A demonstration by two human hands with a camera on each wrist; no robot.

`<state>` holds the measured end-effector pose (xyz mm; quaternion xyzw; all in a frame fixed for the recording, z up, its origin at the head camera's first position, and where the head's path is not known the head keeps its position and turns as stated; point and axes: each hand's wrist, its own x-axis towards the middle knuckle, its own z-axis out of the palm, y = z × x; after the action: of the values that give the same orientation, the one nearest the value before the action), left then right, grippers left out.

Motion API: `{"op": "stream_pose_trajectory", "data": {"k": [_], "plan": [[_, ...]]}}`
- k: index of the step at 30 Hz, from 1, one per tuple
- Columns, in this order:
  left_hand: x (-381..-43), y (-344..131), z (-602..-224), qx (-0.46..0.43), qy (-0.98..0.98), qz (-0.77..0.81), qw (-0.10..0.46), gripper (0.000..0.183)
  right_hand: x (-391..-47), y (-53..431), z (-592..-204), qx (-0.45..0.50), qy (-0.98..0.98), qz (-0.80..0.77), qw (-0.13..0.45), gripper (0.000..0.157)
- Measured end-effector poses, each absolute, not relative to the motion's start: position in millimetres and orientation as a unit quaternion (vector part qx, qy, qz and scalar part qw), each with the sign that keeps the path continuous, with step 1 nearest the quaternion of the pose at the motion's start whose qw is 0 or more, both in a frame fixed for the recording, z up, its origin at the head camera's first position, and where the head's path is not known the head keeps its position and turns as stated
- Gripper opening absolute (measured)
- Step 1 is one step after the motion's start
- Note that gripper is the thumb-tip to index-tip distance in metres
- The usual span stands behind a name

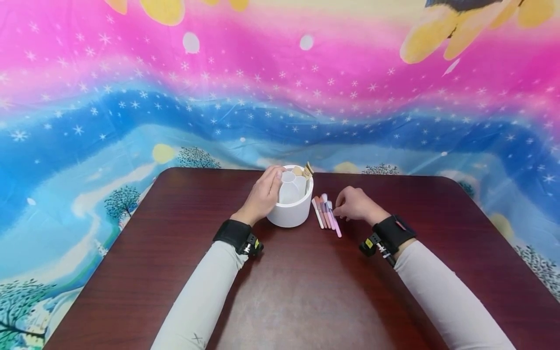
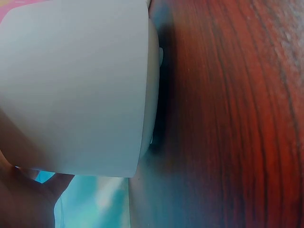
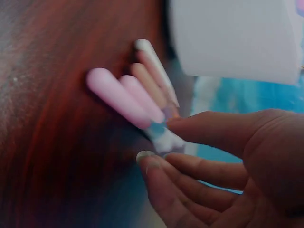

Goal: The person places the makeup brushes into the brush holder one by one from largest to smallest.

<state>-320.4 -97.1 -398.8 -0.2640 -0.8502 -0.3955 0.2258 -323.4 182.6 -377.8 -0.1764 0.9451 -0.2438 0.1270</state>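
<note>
Brushes [image 1: 324, 218], five by my count, lie fanned on the table [image 1: 280, 291], just right of a white pot [image 1: 289, 216]. Slim, smooth handles here: one white, one salmon, one tan, two candy pink with rounded ends, all pointing to the near side; pale, soft-looking tips on some at the far end. My right wrist feed is blurry: the right hand [image 1: 355, 204] has its thumb and bent fingertips apart, on either side of an outer pink brush's neck, and I can't tell whether they pinch it. The left hand [image 1: 262, 192] now: fingers close together, curved over the pot's rim, gripping it. I see a plain, smooth-walled cylinder, divided inside, with gold-coloured pieces [image 1: 308, 170] poking above the back rim. Under it all, streaky, dark red-brown wood grain; behind, cloth [image 1: 262, 73] printed with snowflakes.
</note>
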Motion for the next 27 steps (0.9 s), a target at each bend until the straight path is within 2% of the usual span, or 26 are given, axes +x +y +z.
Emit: {"op": "stream_pose_trajectory", "data": {"k": [5,13,27], "plan": [[-321,-96,-400,-0.268,-0.848,-0.395,0.228,0.037,-321,178,-380,-0.16,0.952,-0.22,0.14,0.007],[-321,-96,-400,-0.27,-0.848,-0.393,0.23,0.037,-319,174,-378,-0.139,0.956,-0.208,0.15,0.011],[-322,-98,-400,-0.267,-0.849,-0.389,0.237,0.036,-318,182,-369,-0.151,0.952,-0.234,0.126,0.011]]}}
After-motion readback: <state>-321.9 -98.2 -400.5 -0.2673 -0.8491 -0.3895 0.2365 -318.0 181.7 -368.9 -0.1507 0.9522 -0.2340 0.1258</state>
